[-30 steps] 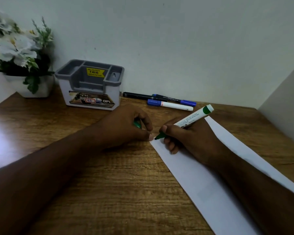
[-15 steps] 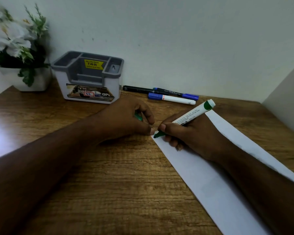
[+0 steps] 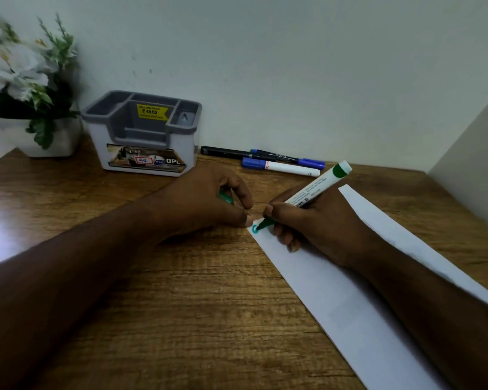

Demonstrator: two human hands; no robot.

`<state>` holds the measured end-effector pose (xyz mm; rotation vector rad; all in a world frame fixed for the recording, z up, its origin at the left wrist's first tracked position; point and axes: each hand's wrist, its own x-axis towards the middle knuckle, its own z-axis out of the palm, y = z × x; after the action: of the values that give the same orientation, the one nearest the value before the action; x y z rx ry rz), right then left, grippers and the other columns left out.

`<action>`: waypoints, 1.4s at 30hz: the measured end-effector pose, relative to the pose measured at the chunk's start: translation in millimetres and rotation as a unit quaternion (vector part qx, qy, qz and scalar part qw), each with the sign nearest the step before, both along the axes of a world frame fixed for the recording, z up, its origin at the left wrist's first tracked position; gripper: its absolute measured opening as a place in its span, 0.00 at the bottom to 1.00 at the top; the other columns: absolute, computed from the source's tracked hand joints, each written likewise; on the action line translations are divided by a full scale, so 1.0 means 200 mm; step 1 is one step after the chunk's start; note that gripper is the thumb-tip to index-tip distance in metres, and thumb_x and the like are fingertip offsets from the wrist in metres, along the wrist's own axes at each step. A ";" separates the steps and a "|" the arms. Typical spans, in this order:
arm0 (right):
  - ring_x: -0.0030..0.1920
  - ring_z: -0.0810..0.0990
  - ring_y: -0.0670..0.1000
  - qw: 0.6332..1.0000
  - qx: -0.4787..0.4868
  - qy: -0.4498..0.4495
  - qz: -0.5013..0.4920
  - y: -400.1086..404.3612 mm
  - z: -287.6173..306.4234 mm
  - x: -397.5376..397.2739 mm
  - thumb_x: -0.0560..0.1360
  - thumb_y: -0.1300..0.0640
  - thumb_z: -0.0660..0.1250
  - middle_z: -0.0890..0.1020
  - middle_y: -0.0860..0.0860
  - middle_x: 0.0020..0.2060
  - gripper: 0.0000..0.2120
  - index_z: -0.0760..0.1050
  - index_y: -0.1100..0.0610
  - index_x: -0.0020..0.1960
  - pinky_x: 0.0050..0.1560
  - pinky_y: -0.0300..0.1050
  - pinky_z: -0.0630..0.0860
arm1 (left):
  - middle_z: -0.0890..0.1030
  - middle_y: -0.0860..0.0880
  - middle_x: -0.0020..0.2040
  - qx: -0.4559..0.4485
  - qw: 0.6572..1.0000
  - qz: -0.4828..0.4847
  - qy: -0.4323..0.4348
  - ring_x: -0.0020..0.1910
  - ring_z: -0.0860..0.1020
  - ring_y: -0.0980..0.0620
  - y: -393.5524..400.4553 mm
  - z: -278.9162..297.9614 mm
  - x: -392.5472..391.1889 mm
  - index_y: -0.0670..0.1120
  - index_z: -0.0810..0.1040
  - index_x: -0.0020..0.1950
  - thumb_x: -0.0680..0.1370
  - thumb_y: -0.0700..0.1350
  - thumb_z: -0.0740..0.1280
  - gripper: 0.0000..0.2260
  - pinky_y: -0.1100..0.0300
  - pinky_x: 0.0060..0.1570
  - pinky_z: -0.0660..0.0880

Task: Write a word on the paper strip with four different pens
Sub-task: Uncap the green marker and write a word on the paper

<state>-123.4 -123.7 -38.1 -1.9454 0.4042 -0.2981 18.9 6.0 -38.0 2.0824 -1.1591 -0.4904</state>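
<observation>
**Desk lot: green marker meeting paper strip**

Flowers (image 3: 14, 71): white blooms with green sprigs, blurred, sitting in a white square pot (image 3: 54, 142) at the far left corner of the desk.

Desk (image 3: 203, 319): brown wood-grain top, a pale glare lying on its left edge.

Organiser (image 3: 144, 133): boxy plastic, white walls under a grey rim, standing against the wall; its open compartments are showing nothing but a yellow price sticker on the inner wall. A printed label is running across its front.

Left hand (image 3: 206, 201): resting on the wood, fingers curled round a green cap (image 3: 226, 197), thumb tip pressing down just at the strip's near left corner.

Pens by the wall, all lying flat: a black pen (image 3: 223, 151), a dark pen with a blue cap (image 3: 290, 159) touching it, and a white marker with a blue cap (image 3: 279, 166) just in front.

Right hand (image 3: 313, 220): pinching the green marker (image 3: 313, 190) low on its white cylindrical barrel, heel and little finger resting on the paper. The marker is slanting up to the right, its green tip touching the strip just beside the left thumb, where a small green curved stroke (image 3: 254, 228) is showing.

Strip (image 3: 335, 294): long, smooth white paper, lying diagonally from desk centre toward the lower right, passing under the right hand and forearm.
</observation>
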 end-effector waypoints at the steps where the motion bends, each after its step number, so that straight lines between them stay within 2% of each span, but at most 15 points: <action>1: 0.24 0.77 0.48 1.000 -0.009 0.004 0.000 0.00 0.00 0.00 0.74 0.59 0.70 0.81 0.52 0.26 0.07 0.80 0.63 0.41 0.24 0.39 0.75 | 0.78 0.60 0.42 0.001 1.000 0.001 0.000 0.42 0.75 0.62 0.00 0.00 0.00 0.54 0.83 0.43 0.65 0.49 0.78 0.09 0.67 0.35 0.68; 4: 0.22 0.75 0.47 1.000 -0.024 0.001 -0.011 0.01 0.02 -0.02 0.74 0.60 0.69 0.80 0.52 0.24 0.08 0.79 0.63 0.39 0.22 0.40 0.72 | 0.78 0.60 0.40 0.005 1.000 -0.002 -0.004 0.39 0.74 0.63 0.00 0.00 0.00 0.54 0.83 0.43 0.65 0.49 0.78 0.09 0.68 0.33 0.67; 8: 0.21 0.75 0.47 0.999 -0.007 -0.017 -0.049 0.01 0.02 -0.02 0.74 0.58 0.69 0.80 0.52 0.24 0.10 0.80 0.65 0.41 0.22 0.40 0.73 | 0.79 0.61 0.42 0.006 1.000 -0.002 -0.007 0.42 0.75 0.62 0.00 0.01 0.00 0.54 0.84 0.43 0.65 0.50 0.78 0.09 0.68 0.35 0.67; 14: 0.21 0.74 0.45 0.999 -0.035 0.009 -0.037 0.03 0.03 -0.02 0.75 0.58 0.69 0.79 0.50 0.24 0.09 0.80 0.64 0.43 0.22 0.37 0.73 | 0.79 0.60 0.43 0.006 1.000 -0.007 -0.007 0.43 0.75 0.62 0.00 0.00 0.00 0.54 0.83 0.43 0.64 0.50 0.78 0.10 0.67 0.36 0.67; 20: 0.18 0.71 0.42 0.997 -0.052 0.006 -0.063 0.02 0.04 -0.02 0.74 0.58 0.69 0.77 0.49 0.21 0.09 0.80 0.65 0.40 0.20 0.34 0.68 | 0.78 0.62 0.44 0.005 1.000 0.004 -0.010 0.45 0.74 0.64 -0.01 0.00 0.00 0.54 0.83 0.43 0.64 0.50 0.78 0.10 0.67 0.38 0.67; 26: 0.20 0.74 0.41 0.993 -0.100 0.003 -0.068 0.03 0.02 -0.02 0.75 0.58 0.69 0.77 0.45 0.20 0.08 0.80 0.61 0.40 0.24 0.32 0.70 | 0.77 0.62 0.42 0.008 1.000 0.000 -0.010 0.43 0.74 0.63 0.00 0.01 0.00 0.54 0.83 0.44 0.64 0.50 0.78 0.11 0.67 0.36 0.67; 30: 0.21 0.75 0.42 0.991 -0.089 -0.024 -0.095 0.04 0.02 -0.02 0.74 0.57 0.69 0.78 0.48 0.23 0.09 0.80 0.61 0.39 0.25 0.35 0.74 | 0.78 0.62 0.42 0.008 1.000 0.000 -0.013 0.43 0.74 0.63 0.00 0.01 0.00 0.54 0.83 0.44 0.64 0.50 0.78 0.10 0.67 0.36 0.67; 35: 0.21 0.75 0.40 0.990 -0.106 -0.010 -0.089 0.05 0.03 -0.02 0.74 0.57 0.69 0.78 0.47 0.25 0.08 0.80 0.61 0.40 0.24 0.31 0.71 | 0.78 0.61 0.43 0.006 1.000 -0.003 -0.008 0.43 0.74 0.63 0.00 0.01 -0.01 0.53 0.83 0.44 0.64 0.49 0.78 0.10 0.67 0.36 0.67; 40: 0.20 0.74 0.43 0.990 -0.102 -0.018 -0.096 0.03 0.03 -0.03 0.74 0.59 0.68 0.79 0.54 0.25 0.09 0.80 0.64 0.39 0.24 0.38 0.73 | 0.77 0.62 0.41 0.006 1.000 -0.007 -0.003 0.41 0.74 0.63 0.00 0.02 -0.01 0.54 0.83 0.43 0.65 0.49 0.78 0.10 0.68 0.35 0.66; 42: 0.21 0.75 0.42 0.988 -0.106 -0.023 -0.105 0.03 0.02 -0.02 0.74 0.58 0.69 0.80 0.53 0.25 0.10 0.80 0.64 0.39 0.24 0.37 0.74 | 0.77 0.61 0.40 0.008 1.000 -0.005 -0.005 0.40 0.74 0.64 0.00 0.02 -0.01 0.54 0.83 0.44 0.65 0.49 0.78 0.10 0.69 0.34 0.66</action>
<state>-126.8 -117.0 -34.8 -2.1021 0.5690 -0.5404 16.8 6.2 -34.7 2.0955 -1.1753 -0.4960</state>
